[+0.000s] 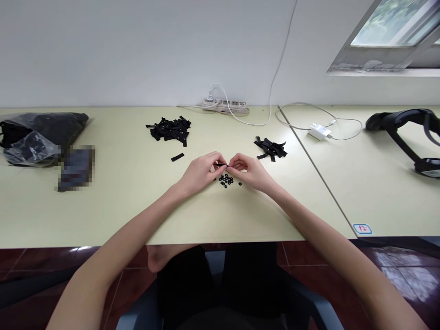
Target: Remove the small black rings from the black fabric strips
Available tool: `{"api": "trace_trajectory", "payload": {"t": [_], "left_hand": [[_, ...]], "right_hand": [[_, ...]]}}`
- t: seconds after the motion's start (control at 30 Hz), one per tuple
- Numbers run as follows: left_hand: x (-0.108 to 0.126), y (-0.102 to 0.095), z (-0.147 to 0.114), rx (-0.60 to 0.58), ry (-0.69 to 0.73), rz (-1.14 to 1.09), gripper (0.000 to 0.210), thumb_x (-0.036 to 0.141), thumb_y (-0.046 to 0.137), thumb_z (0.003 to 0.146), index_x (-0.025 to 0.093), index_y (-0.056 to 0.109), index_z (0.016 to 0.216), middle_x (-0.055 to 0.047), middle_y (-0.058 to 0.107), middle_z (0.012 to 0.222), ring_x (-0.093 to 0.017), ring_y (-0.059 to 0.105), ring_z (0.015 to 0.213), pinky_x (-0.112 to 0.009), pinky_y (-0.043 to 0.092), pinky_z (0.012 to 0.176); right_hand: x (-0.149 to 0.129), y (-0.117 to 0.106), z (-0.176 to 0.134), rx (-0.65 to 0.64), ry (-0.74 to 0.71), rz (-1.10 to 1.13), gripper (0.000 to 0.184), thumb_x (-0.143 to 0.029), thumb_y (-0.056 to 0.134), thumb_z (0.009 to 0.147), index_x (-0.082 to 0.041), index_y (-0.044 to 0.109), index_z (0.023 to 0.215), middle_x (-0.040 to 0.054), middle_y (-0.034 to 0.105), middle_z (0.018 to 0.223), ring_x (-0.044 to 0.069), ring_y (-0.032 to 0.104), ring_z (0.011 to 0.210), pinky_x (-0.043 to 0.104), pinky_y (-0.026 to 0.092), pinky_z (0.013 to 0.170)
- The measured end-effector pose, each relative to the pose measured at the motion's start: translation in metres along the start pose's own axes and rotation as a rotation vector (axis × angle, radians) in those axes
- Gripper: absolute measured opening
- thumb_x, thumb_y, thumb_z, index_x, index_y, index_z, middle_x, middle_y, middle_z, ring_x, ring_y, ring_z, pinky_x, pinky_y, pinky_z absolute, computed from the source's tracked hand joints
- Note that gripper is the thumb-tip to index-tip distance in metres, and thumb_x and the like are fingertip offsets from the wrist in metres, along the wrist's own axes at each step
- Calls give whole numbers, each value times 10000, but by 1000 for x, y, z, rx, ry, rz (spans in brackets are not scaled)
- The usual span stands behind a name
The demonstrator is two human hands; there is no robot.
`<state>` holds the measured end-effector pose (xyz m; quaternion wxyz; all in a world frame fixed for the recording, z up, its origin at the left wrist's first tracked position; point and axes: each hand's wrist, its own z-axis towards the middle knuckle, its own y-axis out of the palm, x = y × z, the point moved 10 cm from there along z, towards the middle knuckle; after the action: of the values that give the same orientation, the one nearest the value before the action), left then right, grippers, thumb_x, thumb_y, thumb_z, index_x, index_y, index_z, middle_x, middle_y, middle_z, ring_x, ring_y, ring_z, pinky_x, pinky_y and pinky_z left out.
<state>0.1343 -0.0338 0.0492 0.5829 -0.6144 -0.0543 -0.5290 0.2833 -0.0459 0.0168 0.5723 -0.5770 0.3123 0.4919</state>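
My left hand pinches a short black fabric strip between thumb and fingers. At the strip's other end, my right hand has its thumb and fingertips closed on it; whether a ring is also between them is too small to tell. Several small black rings lie scattered on the table just below both hands. Beyond my left hand is a large heap of black strips, with one single strip lying in front of it. Past my right hand sits a smaller pile of black strips.
A dark plastic bag and a blurred dark item are at the left. Along the wall lies a power strip with white cables. A white charger and a black headset-like frame rest on the adjoining table.
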Motion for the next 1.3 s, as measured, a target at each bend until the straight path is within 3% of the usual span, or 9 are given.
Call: {"api": "trace_trajectory", "payload": {"t": [0.2,0.47,0.77,0.93,1.3], "left_hand": [[6,1,-1,-6,101,104,138,330,638,1093,221,722,1085,-46,792,1119,-183,669,822,-335,465,767],[7,1,-1,-16,106,104,161,353,628,1106,225,722,1082,-51,789,1129,-192,693,863,-332,480,776],[5,-3,0,-12,117,93,121,314,652,1096,230,738,1092,-39,800,1123,-179,679,829,-329,466,773],[10,1,-1,-32,140,96,147,343,640,1119,236,735,1088,-47,798,1113,-182,685,833,-329,464,753],[12,-1,-2,-26,176,210,120,306,621,1130,240,720,1114,-13,805,1102,-166,702,839,-319,451,730]], "right_hand": [[-6,0,1,-2,-45,-26,184,-393,768,936,-233,713,1006,56,814,985,206,727,879,392,580,855],[-4,-3,2,-4,2,-32,181,-384,743,931,-222,744,1012,63,831,1000,204,739,850,381,589,820],[-12,0,0,-76,-24,3,202,-385,712,982,-223,741,1098,83,854,1038,251,810,990,421,607,930],[-13,-3,-1,-14,-67,-89,148,-382,679,1001,-242,704,1043,65,839,1032,227,767,907,406,588,883],[-15,-2,-1,-47,-45,-117,187,-384,664,993,-237,770,1043,53,841,1034,211,712,862,400,557,863]]}}
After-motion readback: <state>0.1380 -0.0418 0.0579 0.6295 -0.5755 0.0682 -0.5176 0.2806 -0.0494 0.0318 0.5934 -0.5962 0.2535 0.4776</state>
